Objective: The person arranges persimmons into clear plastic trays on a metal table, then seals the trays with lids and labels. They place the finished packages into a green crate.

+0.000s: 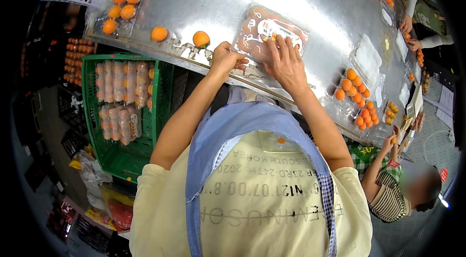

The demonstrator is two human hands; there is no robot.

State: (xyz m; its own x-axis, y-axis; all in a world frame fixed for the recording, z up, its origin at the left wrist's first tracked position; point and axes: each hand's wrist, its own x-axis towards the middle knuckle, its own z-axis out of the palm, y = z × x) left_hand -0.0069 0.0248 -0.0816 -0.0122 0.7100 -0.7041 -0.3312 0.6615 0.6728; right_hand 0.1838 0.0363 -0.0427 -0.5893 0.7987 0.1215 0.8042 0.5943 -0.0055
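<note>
On the metal tabletop before me lies a clear plastic clamshell pack (251, 18) of round orange fruit. Its lid bears a printed label (271, 29). My right hand (285, 62) lies over the near right part of the lid, fingers spread across the label. At the pack's near left corner is my left hand (225, 59), thumb and fingers bent; whether they grip the rim cannot be made out. Two loose orange fruits, one (201, 39) close to my left hand and another (159, 33) farther left, sit along the table's near edge.
An open clear tray (120, 13) of several fruits stands at the table's left end. Below it, a green plastic crate (120, 164) holds several filled packs. More fruit (353, 87) lies to my right. Co-workers' hands (391, 140) are at the table's right side.
</note>
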